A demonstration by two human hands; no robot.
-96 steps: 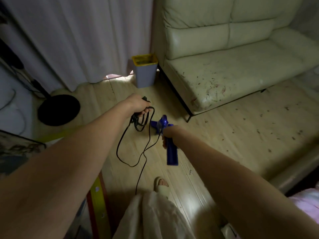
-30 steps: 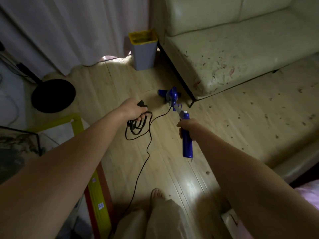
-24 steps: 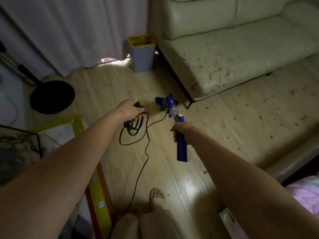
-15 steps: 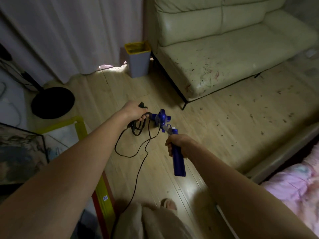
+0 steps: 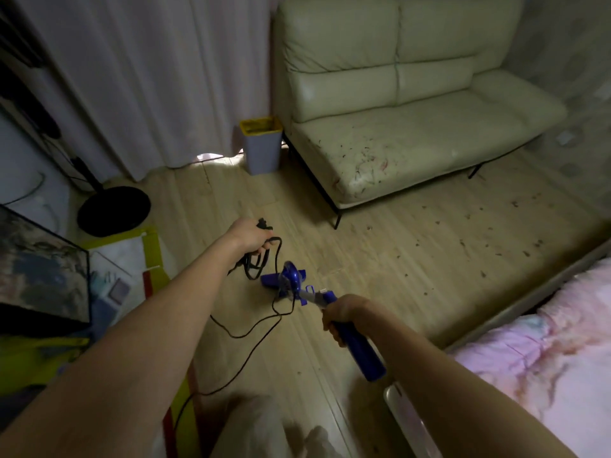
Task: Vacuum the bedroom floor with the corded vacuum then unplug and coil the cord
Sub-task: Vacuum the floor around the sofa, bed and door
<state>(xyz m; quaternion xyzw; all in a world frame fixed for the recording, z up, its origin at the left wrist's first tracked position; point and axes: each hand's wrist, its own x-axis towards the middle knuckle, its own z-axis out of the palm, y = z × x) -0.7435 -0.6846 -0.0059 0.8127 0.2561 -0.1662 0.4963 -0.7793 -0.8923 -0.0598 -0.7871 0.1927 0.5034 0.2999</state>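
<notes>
A blue corded stick vacuum (image 5: 358, 348) stands on the pale wood floor (image 5: 380, 259), its head (image 5: 287, 281) in front of me. My right hand (image 5: 340, 313) grips the blue handle. My left hand (image 5: 249, 236) holds a bunch of black cord loops (image 5: 256, 267) just left of the vacuum head. The loose cord (image 5: 246, 332) trails from the loops across the floor back toward my legs. Dark bits of debris lie scattered on the floor to the right.
A cream sofa (image 5: 396, 137) flecked with debris stands at the back right, a grey bin with a yellow rim (image 5: 262, 147) beside it. White curtains hang behind. A black round fan base (image 5: 114, 211) sits at left, a pink bed (image 5: 542, 358) at right.
The vacuum head has been pulled back from near the sofa's leg toward me. My left hand keeps holding the cord loops. The view has swung up and right, showing more sofa and bed.
</notes>
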